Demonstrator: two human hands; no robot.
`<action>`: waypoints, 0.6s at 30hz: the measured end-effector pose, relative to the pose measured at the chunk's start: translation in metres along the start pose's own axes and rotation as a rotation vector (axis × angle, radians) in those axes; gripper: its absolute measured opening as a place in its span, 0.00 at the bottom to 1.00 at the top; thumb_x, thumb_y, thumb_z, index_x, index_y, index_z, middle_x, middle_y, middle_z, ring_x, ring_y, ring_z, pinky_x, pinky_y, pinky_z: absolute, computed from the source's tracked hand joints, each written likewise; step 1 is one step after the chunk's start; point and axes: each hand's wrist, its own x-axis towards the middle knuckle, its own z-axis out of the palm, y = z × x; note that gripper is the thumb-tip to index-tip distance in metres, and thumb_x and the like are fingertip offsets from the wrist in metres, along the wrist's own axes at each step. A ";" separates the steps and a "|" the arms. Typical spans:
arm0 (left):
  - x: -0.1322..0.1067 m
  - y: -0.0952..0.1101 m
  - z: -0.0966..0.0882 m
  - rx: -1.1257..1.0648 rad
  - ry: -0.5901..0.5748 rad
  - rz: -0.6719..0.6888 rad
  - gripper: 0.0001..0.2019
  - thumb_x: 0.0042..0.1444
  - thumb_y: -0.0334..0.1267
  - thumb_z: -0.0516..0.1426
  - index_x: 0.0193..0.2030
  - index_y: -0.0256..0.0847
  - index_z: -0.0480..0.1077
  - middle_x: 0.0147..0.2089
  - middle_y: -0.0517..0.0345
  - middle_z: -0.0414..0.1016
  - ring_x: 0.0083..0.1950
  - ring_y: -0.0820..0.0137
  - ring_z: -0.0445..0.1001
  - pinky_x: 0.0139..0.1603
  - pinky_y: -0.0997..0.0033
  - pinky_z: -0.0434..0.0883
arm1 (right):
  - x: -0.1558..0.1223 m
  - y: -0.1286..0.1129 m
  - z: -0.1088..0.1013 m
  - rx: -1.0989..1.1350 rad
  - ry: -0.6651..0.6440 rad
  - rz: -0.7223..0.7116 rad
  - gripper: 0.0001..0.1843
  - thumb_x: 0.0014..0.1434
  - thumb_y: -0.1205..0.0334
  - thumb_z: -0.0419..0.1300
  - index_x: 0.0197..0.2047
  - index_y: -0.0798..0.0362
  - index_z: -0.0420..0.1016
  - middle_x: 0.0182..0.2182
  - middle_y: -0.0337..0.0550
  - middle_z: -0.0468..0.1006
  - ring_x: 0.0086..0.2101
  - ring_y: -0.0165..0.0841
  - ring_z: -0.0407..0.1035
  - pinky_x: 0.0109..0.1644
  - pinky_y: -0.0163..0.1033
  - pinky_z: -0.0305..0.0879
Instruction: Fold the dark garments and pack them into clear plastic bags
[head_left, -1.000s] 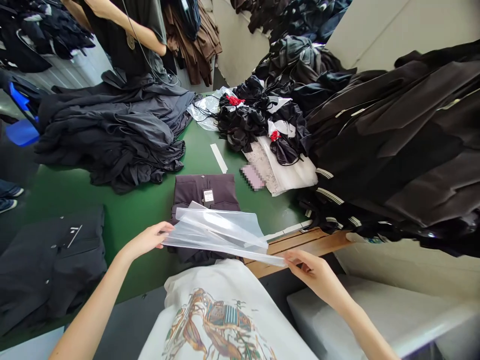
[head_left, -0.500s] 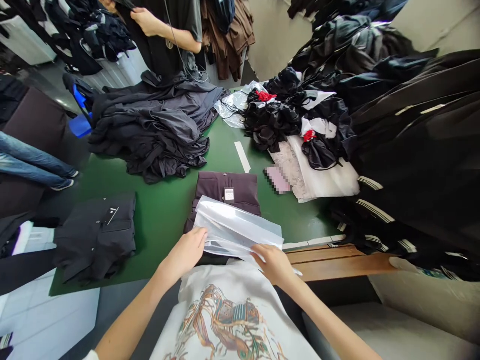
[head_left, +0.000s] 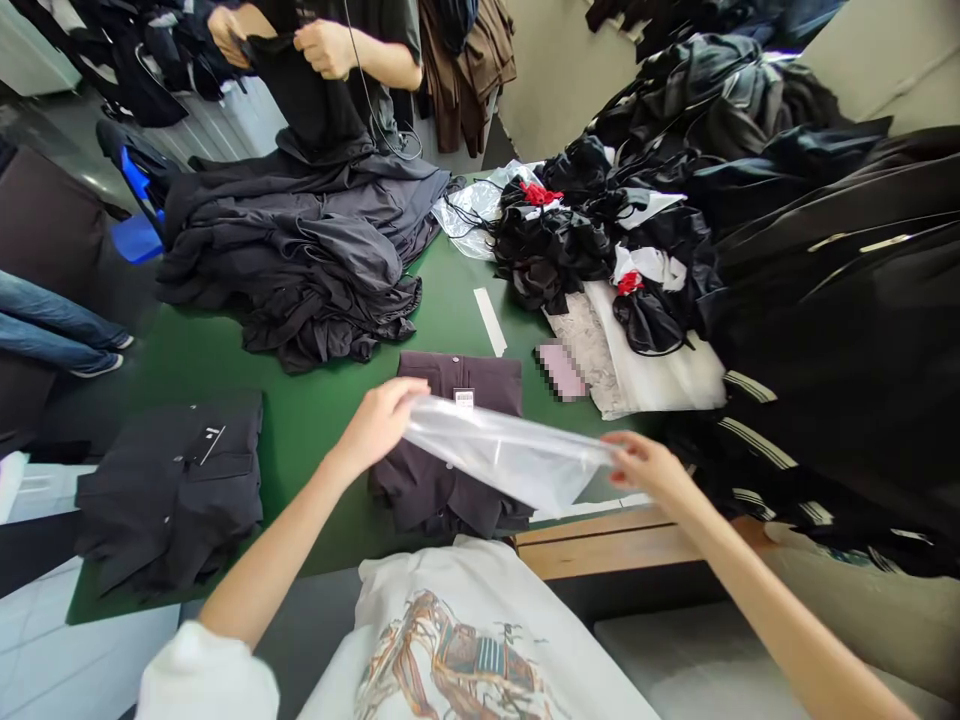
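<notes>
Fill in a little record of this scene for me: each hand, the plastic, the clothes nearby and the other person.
Left hand: grips one end of the plastic
Right hand: grips the other end
Plastic: clear, stretched over the purple garment; contact unclear
Purple garment: folded, tagged, on the green table
Left of it: folded dark garment
Behind: dark pile, white strip
Other person: hands holding dark cloth
</notes>
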 end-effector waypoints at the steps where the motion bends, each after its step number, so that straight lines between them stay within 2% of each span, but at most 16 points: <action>1: 0.023 0.005 -0.007 -0.011 0.066 0.063 0.17 0.54 0.26 0.47 0.46 0.41 0.72 0.51 0.55 0.75 0.53 0.68 0.72 0.58 0.67 0.66 | 0.011 -0.019 -0.011 0.156 0.048 -0.005 0.12 0.49 0.69 0.54 0.38 0.52 0.70 0.21 0.34 0.70 0.22 0.29 0.71 0.30 0.35 0.69; 3: 0.066 0.015 -0.020 -0.032 0.189 0.177 0.17 0.54 0.24 0.48 0.45 0.39 0.73 0.49 0.55 0.76 0.52 0.69 0.73 0.56 0.68 0.67 | 0.028 -0.059 -0.033 0.390 0.163 -0.092 0.09 0.48 0.69 0.56 0.35 0.52 0.70 0.21 0.35 0.70 0.23 0.28 0.70 0.33 0.35 0.72; 6: 0.111 0.028 -0.039 -0.076 0.358 0.319 0.18 0.52 0.21 0.48 0.44 0.36 0.73 0.47 0.55 0.77 0.49 0.72 0.74 0.54 0.70 0.68 | 0.038 -0.110 -0.057 0.535 0.437 -0.412 0.02 0.51 0.66 0.57 0.30 0.50 0.69 0.28 0.37 0.71 0.28 0.28 0.70 0.39 0.39 0.73; 8: 0.124 0.031 -0.049 -0.098 0.451 0.419 0.19 0.53 0.20 0.47 0.44 0.36 0.73 0.47 0.56 0.77 0.50 0.73 0.73 0.54 0.69 0.68 | 0.037 -0.133 -0.064 0.505 0.613 -0.644 0.02 0.54 0.62 0.57 0.33 0.47 0.71 0.34 0.39 0.71 0.34 0.31 0.70 0.42 0.43 0.73; 10: 0.127 0.026 -0.056 -0.101 0.513 0.506 0.18 0.55 0.20 0.47 0.44 0.36 0.73 0.47 0.58 0.77 0.50 0.74 0.73 0.55 0.67 0.68 | 0.034 -0.144 -0.065 0.436 0.681 -0.776 0.08 0.56 0.57 0.57 0.41 0.44 0.70 0.38 0.40 0.71 0.37 0.35 0.70 0.41 0.46 0.73; 12: 0.123 0.011 -0.054 -0.065 0.543 0.552 0.16 0.58 0.23 0.47 0.44 0.38 0.73 0.48 0.57 0.76 0.51 0.73 0.73 0.56 0.66 0.68 | 0.037 -0.144 -0.056 0.381 0.709 -0.811 0.13 0.57 0.54 0.57 0.46 0.44 0.67 0.41 0.42 0.71 0.37 0.36 0.69 0.37 0.45 0.72; 14: 0.116 -0.016 -0.041 -0.017 0.570 0.545 0.14 0.61 0.28 0.48 0.45 0.39 0.72 0.50 0.56 0.75 0.53 0.71 0.71 0.58 0.65 0.67 | 0.049 -0.132 -0.037 0.343 0.814 -0.821 0.14 0.58 0.52 0.55 0.46 0.48 0.67 0.43 0.45 0.70 0.38 0.37 0.68 0.39 0.45 0.70; 16: 0.110 -0.052 -0.016 -0.024 0.600 0.462 0.12 0.62 0.32 0.49 0.47 0.41 0.70 0.54 0.53 0.72 0.57 0.68 0.69 0.60 0.64 0.65 | 0.071 -0.109 -0.008 0.324 0.964 -0.803 0.15 0.58 0.52 0.53 0.43 0.53 0.67 0.43 0.48 0.69 0.42 0.38 0.67 0.46 0.46 0.67; 17: 0.108 -0.073 0.000 -0.067 0.609 0.383 0.12 0.61 0.35 0.49 0.50 0.41 0.67 0.57 0.50 0.68 0.59 0.67 0.67 0.59 0.64 0.66 | 0.085 -0.096 0.010 0.337 0.976 -0.765 0.16 0.58 0.52 0.53 0.43 0.54 0.66 0.43 0.48 0.68 0.44 0.38 0.66 0.50 0.48 0.64; 18: 0.108 -0.095 0.017 -0.144 0.607 0.292 0.15 0.61 0.38 0.50 0.55 0.41 0.63 0.62 0.47 0.62 0.58 0.65 0.68 0.56 0.64 0.69 | 0.101 -0.083 0.028 0.361 0.900 -0.683 0.17 0.56 0.52 0.55 0.45 0.54 0.65 0.42 0.47 0.68 0.42 0.37 0.66 0.49 0.47 0.64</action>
